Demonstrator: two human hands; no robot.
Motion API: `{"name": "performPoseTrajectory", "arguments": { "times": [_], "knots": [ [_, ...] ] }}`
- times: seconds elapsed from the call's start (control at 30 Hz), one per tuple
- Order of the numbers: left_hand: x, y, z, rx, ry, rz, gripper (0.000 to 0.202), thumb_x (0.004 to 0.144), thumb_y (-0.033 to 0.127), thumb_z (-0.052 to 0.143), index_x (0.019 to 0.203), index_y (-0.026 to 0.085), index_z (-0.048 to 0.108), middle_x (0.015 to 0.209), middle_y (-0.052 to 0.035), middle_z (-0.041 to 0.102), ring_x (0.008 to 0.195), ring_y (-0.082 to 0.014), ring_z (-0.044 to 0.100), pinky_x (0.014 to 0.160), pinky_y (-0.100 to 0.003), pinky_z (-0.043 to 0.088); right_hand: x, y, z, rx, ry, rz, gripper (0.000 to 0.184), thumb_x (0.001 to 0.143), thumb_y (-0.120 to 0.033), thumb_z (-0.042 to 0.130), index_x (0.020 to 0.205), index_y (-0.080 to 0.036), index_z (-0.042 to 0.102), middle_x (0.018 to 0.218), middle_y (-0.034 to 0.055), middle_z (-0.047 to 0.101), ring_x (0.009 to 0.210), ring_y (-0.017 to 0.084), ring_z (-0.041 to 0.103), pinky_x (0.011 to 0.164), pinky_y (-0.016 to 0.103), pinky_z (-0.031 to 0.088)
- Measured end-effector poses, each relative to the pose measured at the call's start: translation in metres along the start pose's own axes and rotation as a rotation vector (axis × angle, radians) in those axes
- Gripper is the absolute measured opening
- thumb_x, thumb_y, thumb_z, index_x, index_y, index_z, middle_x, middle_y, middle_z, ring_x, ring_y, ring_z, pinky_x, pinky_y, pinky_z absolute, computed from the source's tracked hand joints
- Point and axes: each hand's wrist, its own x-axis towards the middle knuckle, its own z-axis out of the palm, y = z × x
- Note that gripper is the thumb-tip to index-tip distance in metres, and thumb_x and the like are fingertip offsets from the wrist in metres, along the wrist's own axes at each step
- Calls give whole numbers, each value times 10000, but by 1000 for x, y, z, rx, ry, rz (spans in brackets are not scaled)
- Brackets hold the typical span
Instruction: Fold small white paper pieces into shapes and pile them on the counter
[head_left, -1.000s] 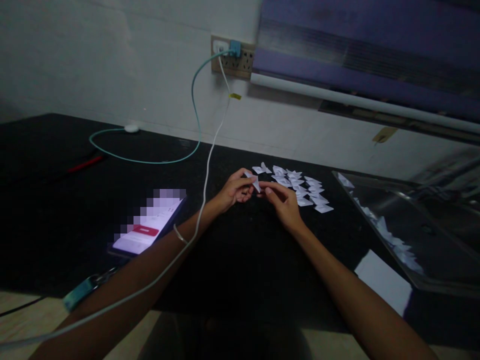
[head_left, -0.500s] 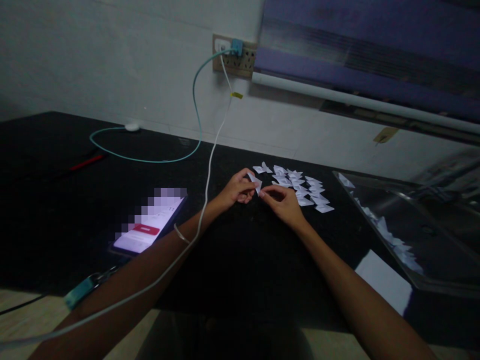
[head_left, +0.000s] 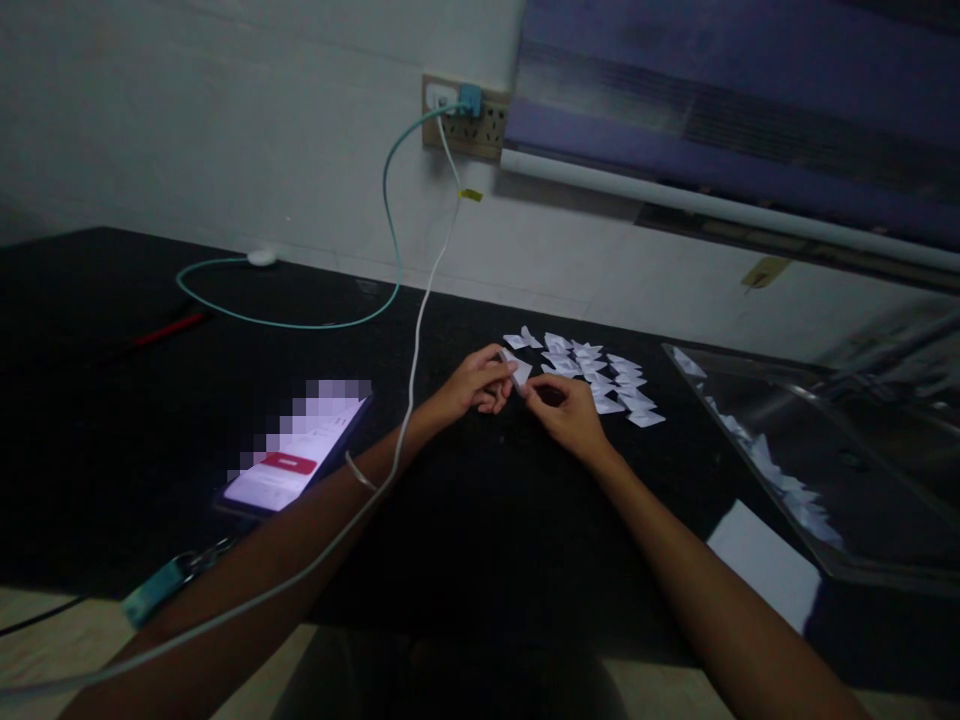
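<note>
Between my hands is a small piece of folded white paper (head_left: 518, 371), held just above the dark countertop (head_left: 450, 540). My left hand (head_left: 484, 382) is closed on its left side, the thumb lying across it. The fingertips of my right hand (head_left: 564, 408) pinch its lower right edge. Right behind my right hand lie several folded paper boats (head_left: 630, 385) in loose rows, some partly hidden by that hand. A stack of white paper (head_left: 766, 560) rests to the right, beside my right forearm.
A metal sink (head_left: 862, 470) on the right has more folded papers (head_left: 780, 480) along its edge. A lit phone (head_left: 292, 460) with a teal strap (head_left: 154, 592) lies left. A white cable (head_left: 409, 400) hangs across my left forearm. A teal cable (head_left: 330, 325) runs to the wall socket (head_left: 480, 130).
The folded paper has been turned slightly between my fingers and shows a wider white face to the right. Both hands have stayed nearly in place.
</note>
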Motion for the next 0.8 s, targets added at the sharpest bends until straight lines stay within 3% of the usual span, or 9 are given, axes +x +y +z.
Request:
{"name": "performPoseTrajectory", "arguments": {
  "times": [0.2, 0.33, 0.5, 0.63, 0.8],
  "knots": [
    [-1, -1, 5, 90, -13, -37, 232, 982, 429, 562, 960, 208, 495, 648, 45, 597, 425, -59, 561, 368, -161, 299, 4, -2, -1, 198, 107, 68, 176, 817, -388, 741, 790, -215, 758, 768, 22, 759, 725, 189, 690, 696, 320, 549],
    [-4, -4, 10, 252, -46, 13, 181, 995, 337, 547, 896, 186, 528, 618, 54, 554, 424, -48, 511, 406, -170, 346, 5, -4, -1, 261, 56, 86, 256, 817, -465, 755, 783, -211, 755, 754, 27, 753, 715, 189, 680, 691, 321, 540],
    [-5, -1, 12, 346, 5, 78, 216, 994, 303, 536, 821, 173, 536, 596, 51, 542, 429, -53, 495, 442, -184, 373, 3, -7, 0, 243, 13, 82, 305, 860, -498, 719, 773, -207, 734, 735, 22, 722, 699, 183, 652, 685, 316, 511],
    [-4, 0, 11, 355, 75, 141, 238, 975, 332, 584, 805, 173, 536, 587, 54, 541, 417, -50, 478, 439, -182, 365, 3, -9, 0, 239, 133, 85, 324, 906, -518, 663, 806, -214, 715, 725, 14, 681, 681, 175, 629, 680, 313, 513],
    [-2, -1, 8, 360, 110, 167, 282, 966, 382, 606, 793, 168, 545, 601, 44, 557, 437, -54, 496, 457, -182, 388, 0, -15, 5, 204, 263, 75, 256, 870, -477, 712, 838, -223, 728, 843, 44, 725, 765, 204, 659, 711, 336, 543]
  ]
}}
